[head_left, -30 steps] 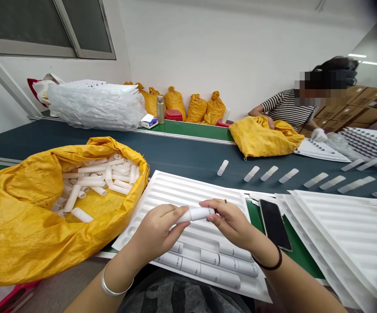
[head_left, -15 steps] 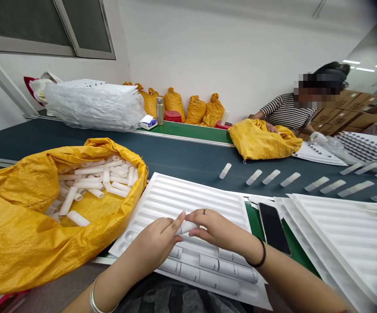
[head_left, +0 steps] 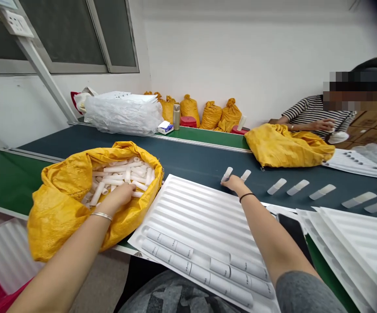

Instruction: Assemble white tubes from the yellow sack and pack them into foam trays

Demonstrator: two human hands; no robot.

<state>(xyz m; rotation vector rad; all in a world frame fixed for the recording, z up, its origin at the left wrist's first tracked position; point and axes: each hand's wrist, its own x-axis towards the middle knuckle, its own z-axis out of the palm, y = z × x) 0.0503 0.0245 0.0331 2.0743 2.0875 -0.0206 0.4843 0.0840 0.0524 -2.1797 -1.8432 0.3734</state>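
Observation:
My left hand [head_left: 123, 196] reaches into the open yellow sack [head_left: 66, 182], its fingers curled on a white plastic tube [head_left: 137, 194] among many others. The fingertips are partly hidden. My right hand [head_left: 235, 184] stretches over the conveyor belt, with thumb and fingers closed around the lower end of a frosted translucent tube [head_left: 228, 172]. A similar upright tube [head_left: 246, 174] stands just right of these fingers. Between my arms lies a white ridged tray [head_left: 204, 208], whose near grooves hold several white tubes with printed labels [head_left: 198, 273].
More translucent tubes [head_left: 297, 187] stand along the dark belt [head_left: 188, 156] to the right. A phone [head_left: 294, 230] and stacked white trays [head_left: 354, 243] lie right of my arm. Across the belt, a person in a striped top [head_left: 312, 114] works behind another yellow sack [head_left: 288, 145].
My hands were together over the tray with a white tube between them. They have parted: the left into the sack, the right out to the belt. The view has turned left.

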